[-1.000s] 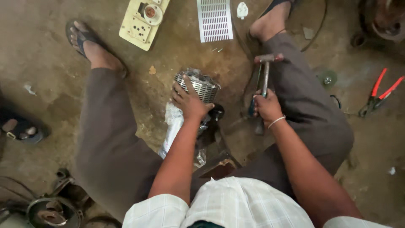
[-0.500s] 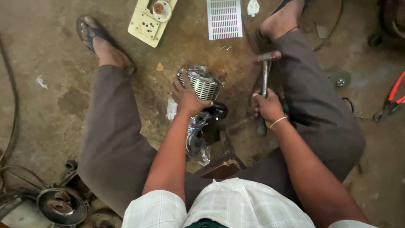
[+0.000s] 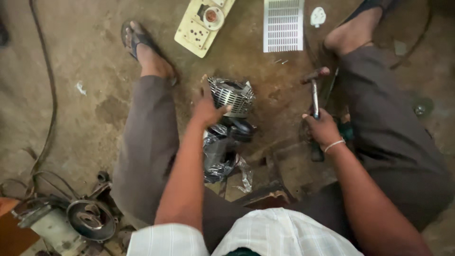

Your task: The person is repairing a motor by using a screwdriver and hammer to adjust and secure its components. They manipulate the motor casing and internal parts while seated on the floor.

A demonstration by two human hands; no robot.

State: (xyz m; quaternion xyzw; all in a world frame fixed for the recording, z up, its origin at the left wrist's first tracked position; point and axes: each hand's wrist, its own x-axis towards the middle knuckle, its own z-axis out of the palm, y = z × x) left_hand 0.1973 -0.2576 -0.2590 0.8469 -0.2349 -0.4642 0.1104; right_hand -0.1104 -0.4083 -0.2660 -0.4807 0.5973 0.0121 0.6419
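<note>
Compared with half a second ago, little has changed: the left hand (image 3: 208, 110) still grasps the ribbed silver metal housing (image 3: 232, 95), and the right hand (image 3: 321, 128) stays clenched round the steel hammer (image 3: 314, 90). A cream rectangular switchboard (image 3: 201, 21) lies far left, with a white slatted grille (image 3: 283, 24) to its right.

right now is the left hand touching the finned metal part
Touching: the head view shows the left hand gripping the side of the finned metal part, thumb lying across its fins.

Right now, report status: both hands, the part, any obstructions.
Left hand gripping slotted metal housing on the floor. Right hand shut on hammer, head up. Plastic wrap beneath housing.
</note>
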